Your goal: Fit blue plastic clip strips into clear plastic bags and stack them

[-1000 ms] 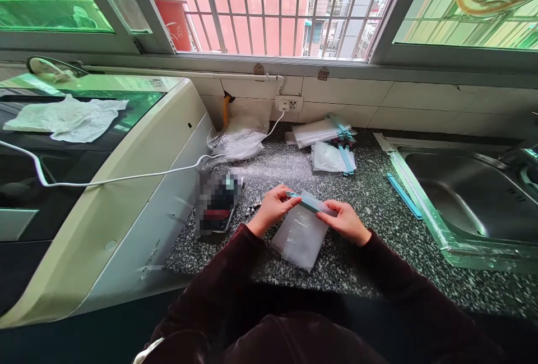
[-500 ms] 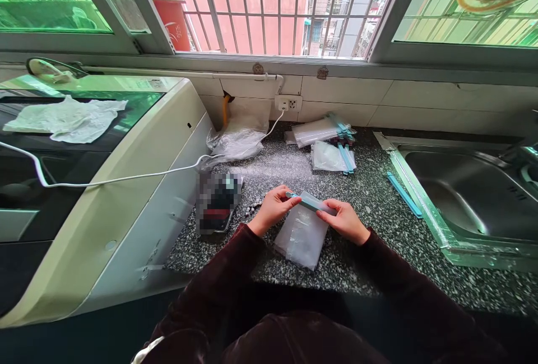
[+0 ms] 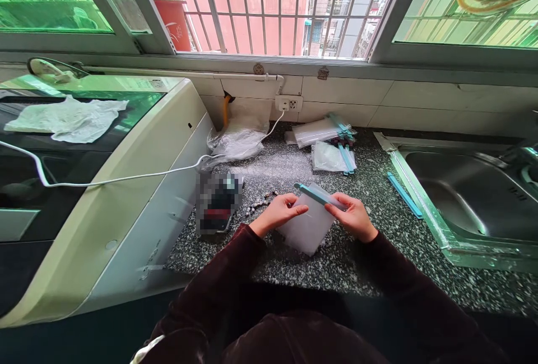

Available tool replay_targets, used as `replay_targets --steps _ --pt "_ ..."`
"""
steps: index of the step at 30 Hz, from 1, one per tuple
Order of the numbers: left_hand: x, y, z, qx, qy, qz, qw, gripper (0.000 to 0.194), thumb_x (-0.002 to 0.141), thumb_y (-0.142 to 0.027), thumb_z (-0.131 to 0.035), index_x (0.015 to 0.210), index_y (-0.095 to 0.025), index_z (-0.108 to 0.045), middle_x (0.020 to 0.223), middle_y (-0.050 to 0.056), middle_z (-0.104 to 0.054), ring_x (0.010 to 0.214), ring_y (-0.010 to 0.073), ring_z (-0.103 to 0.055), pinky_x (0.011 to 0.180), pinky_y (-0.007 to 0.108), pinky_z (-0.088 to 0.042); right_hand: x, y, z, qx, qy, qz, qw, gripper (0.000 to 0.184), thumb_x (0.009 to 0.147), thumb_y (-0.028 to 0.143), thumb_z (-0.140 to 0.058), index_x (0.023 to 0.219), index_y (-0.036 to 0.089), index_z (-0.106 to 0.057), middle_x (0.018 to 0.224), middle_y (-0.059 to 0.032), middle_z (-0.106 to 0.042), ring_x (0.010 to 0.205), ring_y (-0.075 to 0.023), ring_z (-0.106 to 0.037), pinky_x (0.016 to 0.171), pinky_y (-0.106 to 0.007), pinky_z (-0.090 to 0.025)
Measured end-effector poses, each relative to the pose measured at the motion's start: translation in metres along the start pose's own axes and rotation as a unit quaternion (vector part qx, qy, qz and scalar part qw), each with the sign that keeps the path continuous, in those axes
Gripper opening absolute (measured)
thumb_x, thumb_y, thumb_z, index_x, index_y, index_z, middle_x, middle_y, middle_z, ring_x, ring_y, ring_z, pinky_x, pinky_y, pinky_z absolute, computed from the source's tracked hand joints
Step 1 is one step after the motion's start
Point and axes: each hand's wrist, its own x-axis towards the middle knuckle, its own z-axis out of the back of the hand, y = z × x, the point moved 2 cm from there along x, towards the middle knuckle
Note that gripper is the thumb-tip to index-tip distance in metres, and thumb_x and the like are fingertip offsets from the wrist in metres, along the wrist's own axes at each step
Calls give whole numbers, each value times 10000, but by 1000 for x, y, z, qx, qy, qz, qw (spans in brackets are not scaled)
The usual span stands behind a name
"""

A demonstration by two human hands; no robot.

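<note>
A frosted, see-through plastic bag is held over the dark speckled counter. A light blue bag sealing clip lies along its top edge, its left end sticking out free. My right hand pinches the clip's right end together with the bag's corner, thumb in front. My left hand is at the bag's left edge, thumb over the front and fingers curled behind, just below the clip. The bag's part behind my fingers is hidden.
Bags with blue clips lie near the wall, and a loose blue clip beside the sink. A blurred dark device and beads lie left. A white cable crosses to the socket.
My left hand has come off the clip's left end and moved down to the bag's left edge. My right hand has shifted slightly right, and the bag has tilted with the clip.
</note>
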Motion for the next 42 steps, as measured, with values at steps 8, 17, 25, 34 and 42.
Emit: replay_targets --steps 8,17,25,34,42 --pt "2 1 -2 142 -7 -96 985 372 727 -414 -579 464 -167 -489 567 8 -486 628 151 -463 620 267 -343 0 4 12 -6 -69 60 996 298 737 472 -610 686 178 -599 659 -12 -564 599 -131 -509 557 -251 -414" --pt "3 5 -2 169 14 -66 983 333 727 -357 -589 472 -167 -491 565 1 -491 599 143 -462 587 257 -342 0 4 7 -15 -55 70 996 271 753 440 -611 685 178 -604 678 -21 -572 634 -139 -523 580 -257 -417" --pt "-2 -12 5 8 -53 -140 989 348 643 -473 -696 758 -152 -631 788 36 -577 759 159 -521 690 271 -406 -1 4 1 -1 25 52 998 318 735 483 -614 682 169 -617 704 -34 -595 639 -137 -527 576 -248 -423" --pt "-1 -9 10 -173 -106 -113 973 346 628 -449 -720 597 -145 -558 592 -42 -448 578 80 -400 569 220 -328 2 -6 -6 120 32 -58 991 439 660 579 -632 829 175 -595 710 -22 -602 639 -145 -533 590 -263 -445" --pt "2 -5 14 -162 -197 -154 955 327 626 -445 -718 603 -155 -568 620 -29 -482 608 94 -425 599 228 -345 1 -5 -11 -1 28 -21 999 329 738 448 -565 564 173 -519 540 18 -493 545 -105 -435 533 -239 -368"
